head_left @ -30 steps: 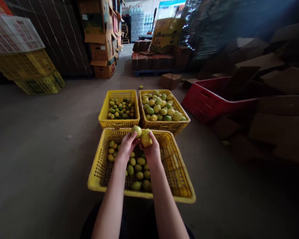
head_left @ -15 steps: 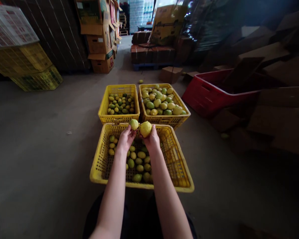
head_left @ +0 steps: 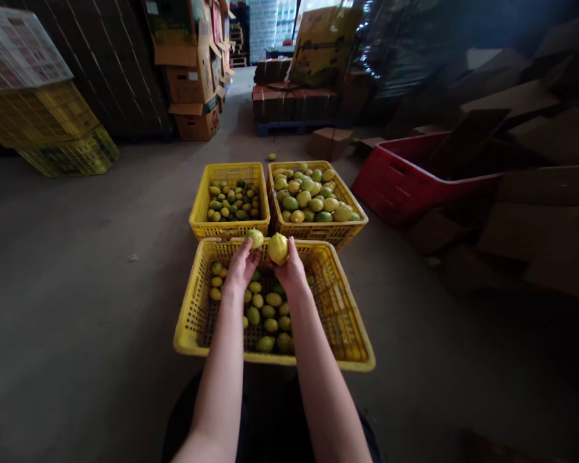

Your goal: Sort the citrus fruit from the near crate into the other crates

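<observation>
Above the far part of the nearest yellow crate (head_left: pixel 352 321), my left hand (head_left: pixel 242 265) is closed round a small greenish lemon (head_left: pixel 255 238). Close beside it, my right hand (head_left: pixel 289 269) grips a larger yellow lemon (head_left: pixel 278 249). The two fruits are a little apart. Several green and yellow lemons (head_left: pixel 271 325) lie in the bottom of this crate, partly hidden by my forearms. Behind it stand two more yellow crates: the left one (head_left: pixel 229 229) holds smaller, greener lemons (head_left: pixel 231 200), the right one (head_left: pixel 318 230) a higher heap of bigger, mostly yellow lemons (head_left: pixel 309 193).
A red bin (head_left: pixel 395 193) with cardboard in it stands at the right, among loose cardboard (head_left: pixel 535 225). Stacked crates (head_left: pixel 53 116) are at the left. Cardboard boxes (head_left: pixel 190 87) and a loaded pallet (head_left: pixel 294 106) stand at the back. One lemon (head_left: pixel 271 157) lies on the floor.
Both hands have shifted slightly left with their lemons. The lemon in my right hand has turned, showing a different side. The crates have stayed in place.
</observation>
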A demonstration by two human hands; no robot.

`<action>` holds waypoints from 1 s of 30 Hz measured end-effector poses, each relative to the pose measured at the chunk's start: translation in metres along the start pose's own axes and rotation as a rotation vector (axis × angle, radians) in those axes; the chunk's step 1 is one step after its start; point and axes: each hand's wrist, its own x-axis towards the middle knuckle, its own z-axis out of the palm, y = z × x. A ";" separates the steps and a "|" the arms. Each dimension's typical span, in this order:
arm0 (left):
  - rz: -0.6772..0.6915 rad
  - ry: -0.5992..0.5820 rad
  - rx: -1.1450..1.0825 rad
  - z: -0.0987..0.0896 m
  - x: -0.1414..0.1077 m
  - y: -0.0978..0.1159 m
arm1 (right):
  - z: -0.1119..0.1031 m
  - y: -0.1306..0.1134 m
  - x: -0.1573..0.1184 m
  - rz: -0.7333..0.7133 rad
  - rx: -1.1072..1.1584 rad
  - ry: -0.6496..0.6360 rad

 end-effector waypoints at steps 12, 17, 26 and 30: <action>-0.015 -0.017 0.040 -0.002 -0.005 0.003 | -0.002 -0.012 -0.012 0.244 0.241 0.028; -0.025 -0.009 0.066 -0.003 -0.007 0.002 | -0.003 -0.013 -0.013 0.318 0.312 0.030; 0.077 -0.005 0.121 -0.005 -0.005 -0.001 | -0.016 -0.004 0.000 0.085 0.080 0.048; 0.316 0.002 0.240 -0.008 0.002 -0.004 | -0.017 0.001 0.001 -0.322 -0.185 0.143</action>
